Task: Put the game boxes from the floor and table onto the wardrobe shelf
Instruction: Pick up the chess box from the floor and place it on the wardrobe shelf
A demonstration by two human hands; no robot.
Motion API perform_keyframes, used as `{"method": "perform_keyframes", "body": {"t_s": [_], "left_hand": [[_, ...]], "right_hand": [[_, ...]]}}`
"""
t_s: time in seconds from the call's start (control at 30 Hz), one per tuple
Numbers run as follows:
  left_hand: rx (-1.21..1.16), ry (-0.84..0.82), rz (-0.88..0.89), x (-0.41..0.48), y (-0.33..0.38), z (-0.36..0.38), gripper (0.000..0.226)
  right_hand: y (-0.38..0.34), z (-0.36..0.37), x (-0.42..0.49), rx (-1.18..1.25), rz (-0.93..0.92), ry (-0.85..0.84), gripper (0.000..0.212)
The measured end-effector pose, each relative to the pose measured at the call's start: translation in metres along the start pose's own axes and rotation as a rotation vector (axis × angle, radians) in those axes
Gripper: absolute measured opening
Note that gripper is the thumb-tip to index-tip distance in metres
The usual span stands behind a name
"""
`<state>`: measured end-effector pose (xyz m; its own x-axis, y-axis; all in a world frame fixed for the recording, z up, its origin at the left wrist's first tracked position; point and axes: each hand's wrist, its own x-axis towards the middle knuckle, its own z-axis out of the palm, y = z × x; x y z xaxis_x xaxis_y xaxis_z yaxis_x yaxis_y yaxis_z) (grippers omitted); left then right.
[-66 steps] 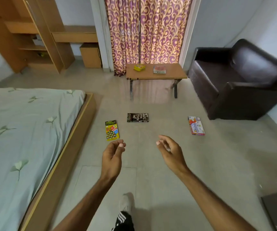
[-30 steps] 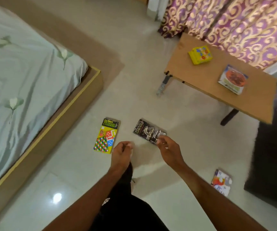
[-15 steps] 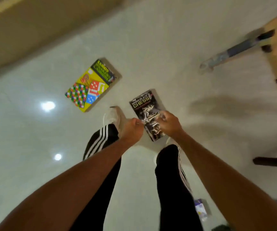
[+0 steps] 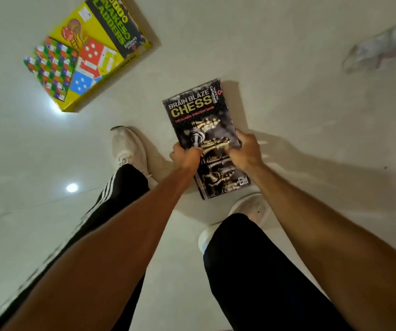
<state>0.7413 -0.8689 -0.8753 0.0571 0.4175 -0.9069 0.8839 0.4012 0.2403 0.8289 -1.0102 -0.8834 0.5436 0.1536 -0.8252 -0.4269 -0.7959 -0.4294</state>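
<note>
A black chess box [image 4: 199, 111] with yellow lettering lies on the pale tiled floor just in front of my feet. My left hand [image 4: 185, 156] grips its left long edge and my right hand [image 4: 246, 151] grips its right long edge, thumbs on the lid. Whether the box is lifted off the floor is not clear. A yellow snakes and ladders box [image 4: 85, 51] lies flat on the floor to the upper left, apart from both hands.
My two white shoes [image 4: 127, 146] and black striped trousers [image 4: 111, 204] fill the lower view, one foot on each side of the chess box. A table leg [image 4: 380, 48] shows blurred at the upper right. Bare floor tiles surround the boxes.
I have walked to the boxes and bent down over them. Both hands, open before, have closed on the sides of the chess box, which now appears much nearer.
</note>
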Motion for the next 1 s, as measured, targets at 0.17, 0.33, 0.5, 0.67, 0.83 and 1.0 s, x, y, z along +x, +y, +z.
{"method": "perform_keyframes", "body": {"t_s": [0.17, 0.33, 0.5, 0.67, 0.83, 1.0], "left_hand": [[-0.054, -0.081, 0.150, -0.109, 0.065, -0.048, 0.071], [-0.041, -0.135, 0.306, -0.270, 0.149, -0.120, 0.069], [0.048, -0.221, 0.409, -0.443, 0.236, -0.209, 0.077], [0.022, -0.386, 0.556, -0.565, 0.322, -0.274, 0.069], [0.028, -0.459, 0.607, -0.592, 0.400, -0.292, 0.059], [0.106, -0.477, 0.721, -0.586, 0.496, -0.254, 0.061]], "right_hand": [[-0.074, -0.061, -0.082, 0.194, -0.042, 0.063, 0.058], [-0.183, -0.146, -0.235, 0.256, -0.111, 0.093, 0.058], [-0.297, -0.232, -0.414, 0.235, -0.204, 0.097, 0.059], [-0.378, -0.295, -0.520, 0.273, -0.256, 0.150, 0.067], [-0.431, -0.338, -0.535, 0.313, -0.278, 0.251, 0.065], [-0.476, -0.396, -0.489, 0.417, -0.299, 0.317, 0.063]]}}
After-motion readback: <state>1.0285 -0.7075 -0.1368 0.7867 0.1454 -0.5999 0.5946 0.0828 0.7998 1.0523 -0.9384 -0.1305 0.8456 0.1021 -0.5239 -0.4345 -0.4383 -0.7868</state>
